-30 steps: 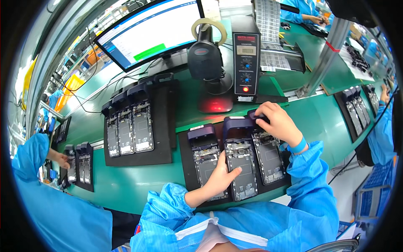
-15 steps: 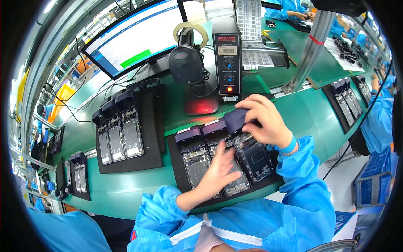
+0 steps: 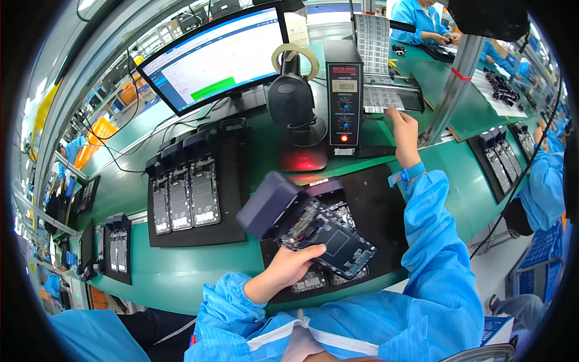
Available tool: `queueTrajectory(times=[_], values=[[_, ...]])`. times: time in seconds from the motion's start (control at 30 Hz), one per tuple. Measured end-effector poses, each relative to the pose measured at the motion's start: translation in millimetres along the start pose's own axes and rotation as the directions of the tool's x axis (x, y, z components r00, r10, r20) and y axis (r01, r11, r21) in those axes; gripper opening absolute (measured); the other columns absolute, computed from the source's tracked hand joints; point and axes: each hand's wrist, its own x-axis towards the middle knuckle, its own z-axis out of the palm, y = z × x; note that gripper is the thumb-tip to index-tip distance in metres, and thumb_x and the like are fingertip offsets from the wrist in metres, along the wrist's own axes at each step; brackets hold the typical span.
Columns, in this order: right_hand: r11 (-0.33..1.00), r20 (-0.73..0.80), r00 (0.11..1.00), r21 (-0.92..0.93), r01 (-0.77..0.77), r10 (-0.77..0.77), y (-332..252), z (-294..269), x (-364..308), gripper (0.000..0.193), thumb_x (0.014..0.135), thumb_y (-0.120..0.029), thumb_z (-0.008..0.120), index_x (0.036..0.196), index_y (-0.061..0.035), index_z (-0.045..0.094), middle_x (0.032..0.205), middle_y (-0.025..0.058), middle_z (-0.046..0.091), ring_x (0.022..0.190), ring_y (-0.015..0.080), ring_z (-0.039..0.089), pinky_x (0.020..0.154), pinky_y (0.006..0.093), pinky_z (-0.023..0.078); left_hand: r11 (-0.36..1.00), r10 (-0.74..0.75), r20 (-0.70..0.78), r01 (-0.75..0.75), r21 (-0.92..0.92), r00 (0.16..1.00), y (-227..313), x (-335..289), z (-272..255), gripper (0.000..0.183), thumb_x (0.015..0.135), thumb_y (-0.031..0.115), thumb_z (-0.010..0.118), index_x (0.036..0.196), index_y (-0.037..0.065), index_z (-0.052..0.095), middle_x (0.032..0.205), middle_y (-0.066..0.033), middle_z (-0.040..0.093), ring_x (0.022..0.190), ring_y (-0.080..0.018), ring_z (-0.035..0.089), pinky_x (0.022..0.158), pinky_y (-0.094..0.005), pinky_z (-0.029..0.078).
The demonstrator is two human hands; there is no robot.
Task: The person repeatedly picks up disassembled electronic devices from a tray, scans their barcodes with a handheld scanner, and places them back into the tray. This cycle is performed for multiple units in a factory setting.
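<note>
My left hand grips an opened phone with its circuit board and dark battery showing. A dark purple block is attached at the phone's upper end, and both are tilted above a black mat. Partly hidden underneath lie two similar phones with blocks. At the label dispenser, my right hand has its fingertips closed at the lower edge of the printed label strip. A blue band circles the right wrist.
Left of me, another black mat bears several opened phones. Behind stand a monitor, a barcode scanner and a control box. A metal post rises at right. Co-workers sit beyond.
My left hand has taken hold of the right-hand phone and lifted it with its block, turning it leftward. My right hand has let go of the block and moved up to the label strip.
</note>
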Motion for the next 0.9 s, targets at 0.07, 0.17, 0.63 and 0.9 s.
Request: queueTrajectory(times=[0.07, 0.17, 0.63, 0.9], values=[[0.998, 0.053, 0.997, 0.022, -0.058, 0.057, 8, 3, 6, 0.03, 0.08, -0.03, 0.057, 0.08, 0.0, 0.062, 0.055, -0.0069, 0.037, 0.049, 0.0025, 0.028, 0.044, 0.0216, 0.02, 0.999, 0.047, -0.069, -0.046, 0.013, 0.997, 7, -13, -8, 0.038, 0.074, -0.007, 0.053, 0.111, 0.001, 0.047, 0.105, -0.0109, 0.055, 0.098, -0.0226, 0.053, 0.085, -0.0362, 0.043], [0.986, 0.133, 0.983, 0.092, -0.137, 0.125, 4, 11, 0, 0.028, 0.08, -0.027, 0.058, 0.081, 0.0007, 0.06, 0.054, -0.0084, 0.035, 0.044, 0.0006, 0.026, 0.04, 0.0197, 0.015, 0.995, 0.103, -0.143, -0.103, 0.005, 0.984, 12, -30, -22, 0.037, 0.074, -0.008, 0.05, 0.11, 0.0, 0.046, 0.104, -0.0132, 0.055, 0.096, -0.0252, 0.055, 0.084, -0.0386, 0.044], [0.898, 0.592, 0.789, 0.242, -0.368, 0.164, -5, 92, -64, 0.023, 0.083, -0.023, 0.051, 0.079, -0.002, 0.06, 0.051, -0.0031, 0.044, 0.043, 0.003, 0.034, 0.039, 0.0191, 0.023, 0.938, 0.243, -0.268, -0.296, -0.179, 0.932, 61, 24, -21, 0.029, 0.082, 0.006, 0.048, 0.11, -0.001, 0.046, 0.11, -0.0115, 0.052, 0.103, -0.0218, 0.049, 0.09, -0.0401, 0.037], [0.786, 0.154, 0.983, 0.618, -0.014, -0.104, -44, 60, -67, 0.027, 0.083, -0.015, 0.05, 0.058, -0.0079, 0.045, 0.052, -0.0035, 0.038, 0.046, 0.0035, 0.031, 0.042, 0.0207, 0.023, 0.833, 0.395, -0.4, -0.506, -0.222, 0.827, 86, 96, -26, 0.019, 0.084, 0.011, 0.046, 0.097, -0.002, 0.049, 0.1, -0.0118, 0.052, 0.095, -0.0216, 0.049, 0.089, -0.039, 0.038]])
